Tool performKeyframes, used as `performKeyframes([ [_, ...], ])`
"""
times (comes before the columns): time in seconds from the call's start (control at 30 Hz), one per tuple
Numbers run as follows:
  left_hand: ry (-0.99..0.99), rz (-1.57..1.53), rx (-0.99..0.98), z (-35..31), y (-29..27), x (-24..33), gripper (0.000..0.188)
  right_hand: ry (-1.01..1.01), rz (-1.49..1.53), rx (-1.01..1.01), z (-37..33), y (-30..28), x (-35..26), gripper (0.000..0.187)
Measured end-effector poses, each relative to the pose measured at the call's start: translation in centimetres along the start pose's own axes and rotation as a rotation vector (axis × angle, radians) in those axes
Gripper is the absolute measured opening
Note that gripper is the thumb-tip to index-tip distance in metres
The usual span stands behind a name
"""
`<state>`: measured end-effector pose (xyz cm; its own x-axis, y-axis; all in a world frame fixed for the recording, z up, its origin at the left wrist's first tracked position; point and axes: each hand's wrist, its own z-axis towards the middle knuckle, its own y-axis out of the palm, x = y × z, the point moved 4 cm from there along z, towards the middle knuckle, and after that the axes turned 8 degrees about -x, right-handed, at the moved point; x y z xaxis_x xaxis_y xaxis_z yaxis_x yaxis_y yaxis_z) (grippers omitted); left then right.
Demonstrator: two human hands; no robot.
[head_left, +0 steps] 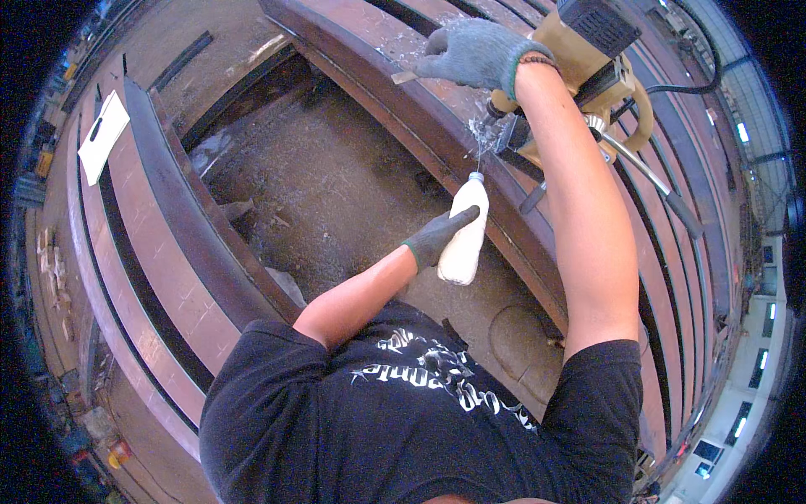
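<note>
My left hand (pixel 435 240), in a dark grey glove, is wrapped round a white plastic bottle (pixel 464 239). The bottle tilts with its cap toward a tan magnetic drill (pixel 558 50); a thin line runs from the cap to the drill's cutting end, a liquid stream or a fine nozzle, I cannot tell which. Bright metal shavings (pixel 485 128) cling around that end. Beyond them, my right hand (pixel 474 55), in a grey knitted glove, is closed on a thin flat strip (pixel 405 77) whose end sticks out. The rest of the strip is hidden by the fingers.
The drill stands on a long brown steel beam (pixel 420 126), with more beams on the right. A lever handle (pixel 684 214) and a black cable (pixel 697 86) extend from the drill. Left lie other beams (pixel 180 244), bearing a white sheet (pixel 105 143) with a dark object.
</note>
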<state>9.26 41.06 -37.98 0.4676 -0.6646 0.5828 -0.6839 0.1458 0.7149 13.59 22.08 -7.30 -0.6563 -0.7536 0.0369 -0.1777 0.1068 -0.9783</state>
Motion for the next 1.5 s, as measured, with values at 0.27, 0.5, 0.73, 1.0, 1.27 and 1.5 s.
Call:
performKeyframes([
  [0.27, 0.027, 0.0, -0.001, -0.2, 0.0, 0.2, 0.068, 0.009, 0.052, -0.055, 0.0, 0.1, -0.4, 0.069],
  [0.5, 0.005, -0.022, -0.023, 0.2, -0.2, -0.2, 0.067, -0.03, 0.074, -0.011, 0.2, 0.8, 0.4, 0.066],
  [0.73, 0.029, 0.008, -0.012, 0.1, -0.2, 0.1, 0.067, -0.045, 0.04, -0.002, 0.6, 1.0, 0.1, 0.065],
  [1.0, 0.037, -0.018, 0.02, 0.1, 0.1, 0.0, 0.05, -0.015, 0.065, -0.008, 0.4, 1.2, 0.3, 0.063],
  [1.27, 0.024, -0.006, 0.023, -0.5, 0.3, 0.3, 0.052, 0.11, 0.055, -0.166, -2.9, -3.0, -3.8, 0.051],
  [1.5, 0.033, 0.003, -0.025, 0.0, -0.2, -0.1, 0.064, 0.124, 0.062, -0.171, -3.2, -3.2, -4.0, 0.051],
])
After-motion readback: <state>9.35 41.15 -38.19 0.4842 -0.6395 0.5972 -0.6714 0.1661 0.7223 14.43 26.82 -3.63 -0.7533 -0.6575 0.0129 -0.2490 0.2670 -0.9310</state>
